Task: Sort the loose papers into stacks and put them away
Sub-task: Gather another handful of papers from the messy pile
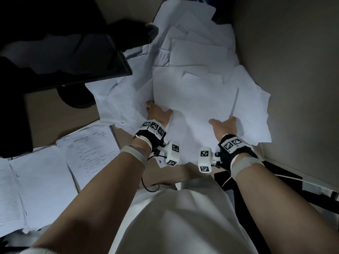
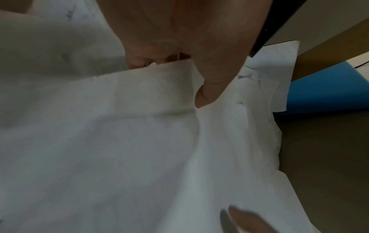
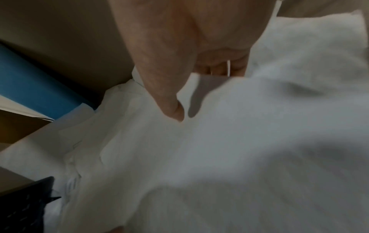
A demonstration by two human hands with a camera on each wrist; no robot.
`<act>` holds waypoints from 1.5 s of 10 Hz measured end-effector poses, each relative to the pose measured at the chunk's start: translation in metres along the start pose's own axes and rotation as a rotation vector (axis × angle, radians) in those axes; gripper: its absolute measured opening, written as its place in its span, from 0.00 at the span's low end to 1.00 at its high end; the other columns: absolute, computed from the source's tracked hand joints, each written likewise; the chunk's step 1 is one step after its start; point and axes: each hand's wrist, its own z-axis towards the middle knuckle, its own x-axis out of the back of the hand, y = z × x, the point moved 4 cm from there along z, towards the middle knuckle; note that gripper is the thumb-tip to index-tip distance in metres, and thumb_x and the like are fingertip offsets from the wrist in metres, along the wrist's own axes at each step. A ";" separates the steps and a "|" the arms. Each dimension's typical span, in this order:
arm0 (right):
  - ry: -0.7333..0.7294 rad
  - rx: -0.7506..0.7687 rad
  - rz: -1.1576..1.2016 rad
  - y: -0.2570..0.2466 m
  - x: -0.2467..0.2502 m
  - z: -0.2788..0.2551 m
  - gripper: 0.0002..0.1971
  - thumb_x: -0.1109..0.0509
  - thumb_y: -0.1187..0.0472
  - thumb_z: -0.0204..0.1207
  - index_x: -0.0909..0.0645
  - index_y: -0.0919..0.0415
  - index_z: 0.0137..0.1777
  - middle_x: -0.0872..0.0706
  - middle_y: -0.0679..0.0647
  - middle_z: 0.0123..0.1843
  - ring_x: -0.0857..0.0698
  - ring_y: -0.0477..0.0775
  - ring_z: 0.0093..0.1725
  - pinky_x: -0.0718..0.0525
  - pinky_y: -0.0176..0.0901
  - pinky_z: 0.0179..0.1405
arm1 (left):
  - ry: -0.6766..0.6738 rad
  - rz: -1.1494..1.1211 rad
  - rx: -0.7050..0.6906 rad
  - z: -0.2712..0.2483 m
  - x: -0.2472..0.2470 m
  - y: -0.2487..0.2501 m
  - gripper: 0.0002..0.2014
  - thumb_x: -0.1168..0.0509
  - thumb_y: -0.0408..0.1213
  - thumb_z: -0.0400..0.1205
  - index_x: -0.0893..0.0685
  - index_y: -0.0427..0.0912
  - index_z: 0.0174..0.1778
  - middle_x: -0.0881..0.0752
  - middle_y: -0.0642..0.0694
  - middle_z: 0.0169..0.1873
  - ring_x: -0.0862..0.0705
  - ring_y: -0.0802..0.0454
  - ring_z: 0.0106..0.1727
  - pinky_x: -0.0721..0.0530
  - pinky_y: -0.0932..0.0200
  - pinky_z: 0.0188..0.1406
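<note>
Dim desk (image 1: 55,114), loose papers (image 1: 192,57) heaped ahead. Top bundle (image 1: 194,110) is pinched at its near edge by left hand (image 1: 157,111) and right hand (image 1: 226,125), thumbs on top, fingers apparently beneath; long axis runs away from the body.

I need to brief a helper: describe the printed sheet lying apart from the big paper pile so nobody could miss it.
Start at the dark monitor on the desk's left. Below its round stand, toward the person, lies the printed sheet, left of the left hand. Unlike the blank white pile, it shows lines of text.
</note>
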 end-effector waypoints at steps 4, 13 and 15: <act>-0.341 0.200 -0.204 -0.024 -0.041 -0.017 0.40 0.25 0.61 0.78 0.42 0.64 0.86 0.35 0.60 0.85 0.33 0.59 0.83 0.32 0.49 0.77 | -0.012 0.035 0.000 -0.011 0.013 -0.041 0.37 0.30 0.31 0.80 0.42 0.31 0.81 0.25 0.35 0.73 0.23 0.38 0.73 0.27 0.55 0.74; -0.095 -0.153 0.021 0.007 -0.011 -0.030 0.38 0.19 0.54 0.73 0.30 0.73 0.77 0.16 0.62 0.65 0.15 0.64 0.62 0.21 0.45 0.51 | -0.114 0.160 -0.066 -0.018 0.015 -0.059 0.22 0.48 0.36 0.91 0.32 0.34 0.81 0.29 0.38 0.81 0.31 0.43 0.81 0.36 0.60 0.76; -0.050 -0.236 0.042 0.025 -0.013 -0.033 0.51 0.17 0.42 0.65 0.38 0.70 0.79 0.19 0.61 0.68 0.16 0.64 0.57 0.18 0.54 0.60 | -0.060 0.124 -0.133 -0.020 0.015 -0.060 0.21 0.46 0.39 0.91 0.28 0.36 0.79 0.26 0.41 0.79 0.28 0.45 0.79 0.35 0.61 0.75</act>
